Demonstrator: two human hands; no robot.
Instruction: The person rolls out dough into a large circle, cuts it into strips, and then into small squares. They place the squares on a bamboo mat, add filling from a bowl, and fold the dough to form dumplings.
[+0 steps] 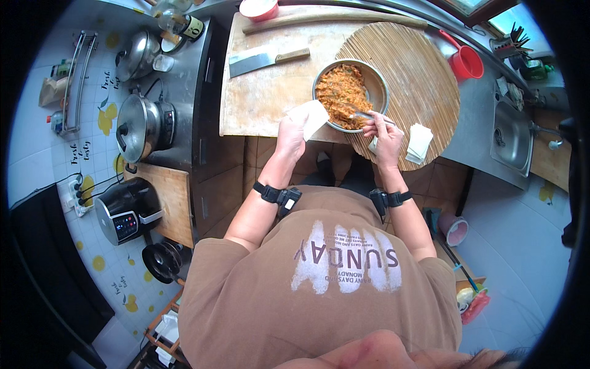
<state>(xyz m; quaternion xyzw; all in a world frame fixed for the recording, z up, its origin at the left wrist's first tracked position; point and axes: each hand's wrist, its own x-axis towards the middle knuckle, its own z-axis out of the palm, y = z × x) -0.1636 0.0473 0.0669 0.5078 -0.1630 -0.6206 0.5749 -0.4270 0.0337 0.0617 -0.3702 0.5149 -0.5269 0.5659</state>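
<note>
My left hand grips a thin, pale square dough wrapper by its edge, beside the near left side of a round metal bowl. Orange-brown minced filling covers most of the bowl's bottom. Over the bowl's near right rim, my right hand is closed on a metal spoon, its tip down in the filling. A loose stack of wrappers lies on the round slatted mat to the right of that hand. Partly hidden by my right hand is a small pale piece, whose shape I cannot make out.
A cleaver lies on the wooden board, left of the bowl. Behind are a long rolling pin and a red-and-white tub. A red dipper stands right of the mat, near the sink. Lidded pots line the left counter.
</note>
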